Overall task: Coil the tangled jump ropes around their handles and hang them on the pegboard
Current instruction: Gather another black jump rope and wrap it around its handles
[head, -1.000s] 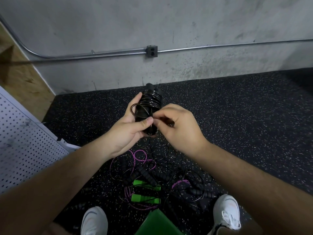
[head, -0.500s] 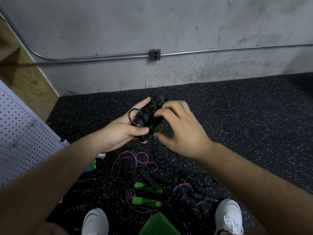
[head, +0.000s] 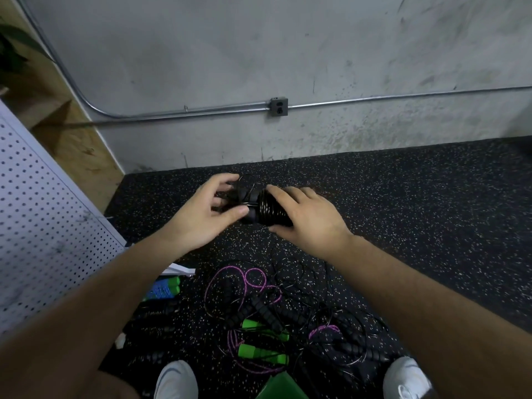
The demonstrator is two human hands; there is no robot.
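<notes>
A black jump rope (head: 266,210), coiled around its paired handles, lies sideways between my hands above the speckled floor. My left hand (head: 205,217) holds the handles' left end between thumb and curled fingers, where a small loose loop of cord sticks out. My right hand (head: 306,218) grips the coiled part, fingers over the top and thumb underneath. A white pegboard (head: 43,226) leans at the left. Below my hands a tangle of black and purple ropes (head: 276,309) lies on the floor, with green handles (head: 260,352) in it.
Blue-and-green handles (head: 164,287) lie beside the pegboard's foot. My white shoes (head: 175,380) stand either side of a green object (head: 282,387) at the bottom edge. A grey wall with a conduit and an outlet box (head: 278,106) closes the back.
The coiled bundle has turned from upright to lying sideways. My right hand moved from pinching the cord to gripping the coil, and my left hand slid to the handles' end.
</notes>
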